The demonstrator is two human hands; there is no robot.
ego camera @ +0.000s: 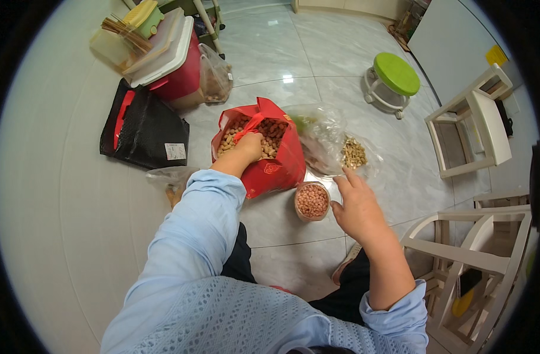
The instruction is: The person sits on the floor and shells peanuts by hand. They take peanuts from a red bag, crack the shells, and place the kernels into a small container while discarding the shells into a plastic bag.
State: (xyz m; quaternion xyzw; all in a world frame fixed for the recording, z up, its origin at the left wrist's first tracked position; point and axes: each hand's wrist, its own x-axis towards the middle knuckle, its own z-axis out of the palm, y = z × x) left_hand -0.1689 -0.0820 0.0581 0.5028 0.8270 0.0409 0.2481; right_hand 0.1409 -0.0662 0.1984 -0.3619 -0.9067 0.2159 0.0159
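Note:
My left hand (249, 146) reaches into the mouth of a red bag (274, 177) full of unshelled peanuts (273, 132), beside the bag's red handle strap. Its fingertips are hidden, so its grip does not show. Just right of a clear jar of shelled pink peanuts (312, 201), my right hand (358, 205) hovers with its fingers apart and nothing in them. Beyond that hand, peanut shells (353, 152) lie on a clear plastic bag (325, 137) spread on the tiled floor.
A black insulated bag (150, 126), a red cooler box with a white lid (175, 62) and a knotted plastic bag (215, 77) stand at the left. A green-topped rolling stool (396, 74) is at the upper right. White chairs (460, 243) line the right side.

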